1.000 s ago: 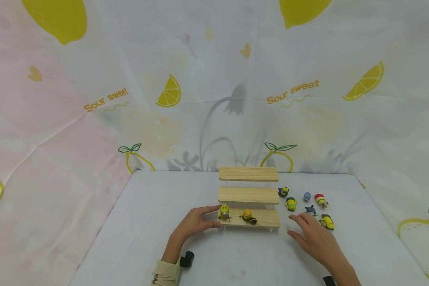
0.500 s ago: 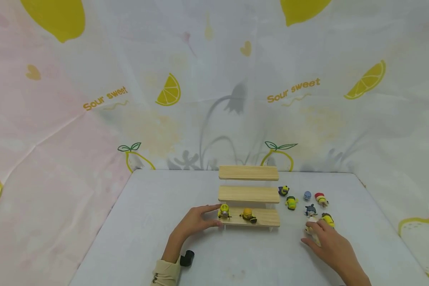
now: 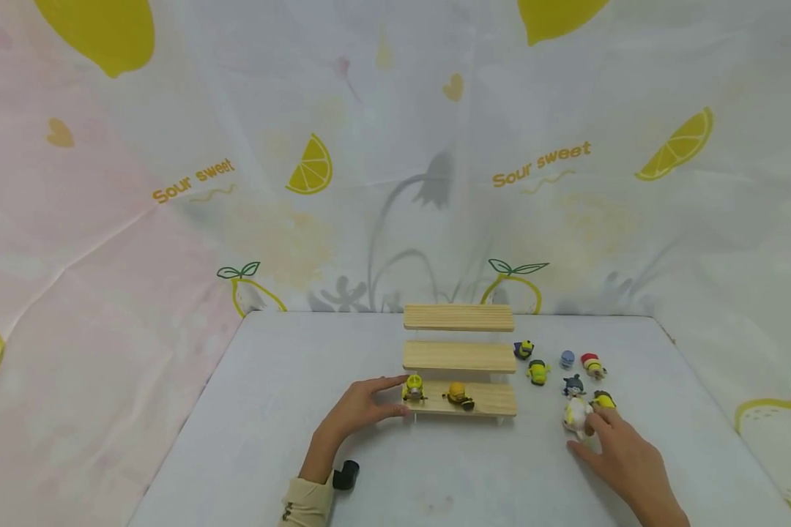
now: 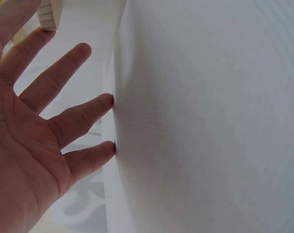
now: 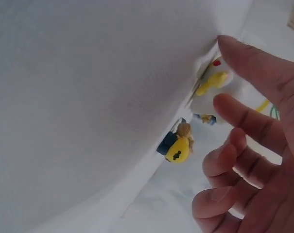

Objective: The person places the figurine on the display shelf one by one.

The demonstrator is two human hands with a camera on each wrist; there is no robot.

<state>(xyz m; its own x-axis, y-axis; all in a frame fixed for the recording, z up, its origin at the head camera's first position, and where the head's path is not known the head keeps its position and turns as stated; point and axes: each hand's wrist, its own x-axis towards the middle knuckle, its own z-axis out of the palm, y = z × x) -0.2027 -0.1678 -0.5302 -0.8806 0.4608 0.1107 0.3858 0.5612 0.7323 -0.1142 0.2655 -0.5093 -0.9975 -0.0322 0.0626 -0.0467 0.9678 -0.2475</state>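
My left hand [image 3: 362, 406] is at the left end of a three-tier wooden shelf [image 3: 494, 399], thumb and index finger spread at the bottom board. In the left wrist view, a fingertip touches the end of the board [image 4: 48, 15] and the other fingers are spread. A yellow goggled figurine [image 3: 414, 388] and an orange-topped one [image 3: 458, 394] are on that lowest board. On the right, my right hand [image 3: 622, 457] reaches around a white figurine [image 3: 576, 414] lying on the table, thumb and index parted beside it. A yellow-and-dark-blue figurine [image 5: 178, 149] lies past its fingers.
Several small figurines lie right of the shelf: a green-yellow one [image 3: 537, 372], a dark-and-yellow one [image 3: 524, 349], a pale blue one [image 3: 567, 359], a red-hatted one [image 3: 592, 365] and a grey one [image 3: 573, 385]. Behind the white table [image 3: 290, 359] hangs a lemon-print cloth [image 3: 369, 241].
My right hand has moved right and toward me, from beside the shelf to the white figurine, which now shows more between thumb and fingers. My left hand stays at the shelf.
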